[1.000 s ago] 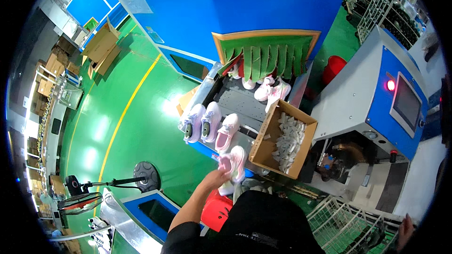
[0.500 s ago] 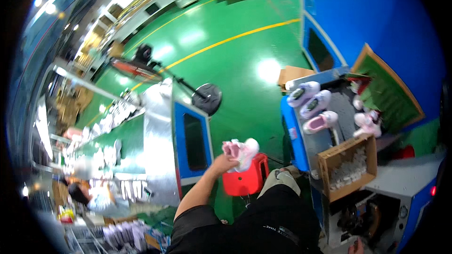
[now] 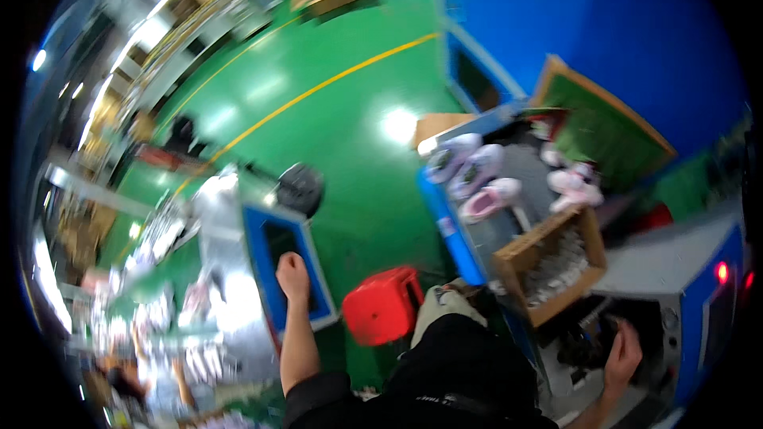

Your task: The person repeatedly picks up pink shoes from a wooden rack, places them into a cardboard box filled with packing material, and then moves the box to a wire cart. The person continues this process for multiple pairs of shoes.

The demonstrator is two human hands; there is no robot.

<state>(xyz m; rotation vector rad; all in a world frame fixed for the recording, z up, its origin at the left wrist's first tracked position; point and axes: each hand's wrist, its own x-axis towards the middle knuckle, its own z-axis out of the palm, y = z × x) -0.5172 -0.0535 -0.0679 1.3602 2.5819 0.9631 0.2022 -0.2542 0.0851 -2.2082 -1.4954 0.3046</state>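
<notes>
Hanging well apart, the two hands sit low in the frame: the left hand (image 3: 292, 274) at lower centre-left, its fingers looking curled, over the view of the bench (image 3: 226, 254); the right hand (image 3: 624, 356) at lower right, fingers partly bent, near the dark opening of the machine (image 3: 660, 250). Blur hides whether either is closed on anything. Three shoes (image 3: 477, 171) stand in a row right of centre, along the near edge of the conveyor (image 3: 518, 157); more pale ones (image 3: 576, 184) lie farther right, by the green flaps (image 3: 592, 131). A box (image 3: 528, 248) of small whitish pieces sits below them. At left, a blurred pinkish shape (image 3: 199, 300) rests by the bench. A red stool (image 3: 381, 306) stands at lower centre.
</notes>
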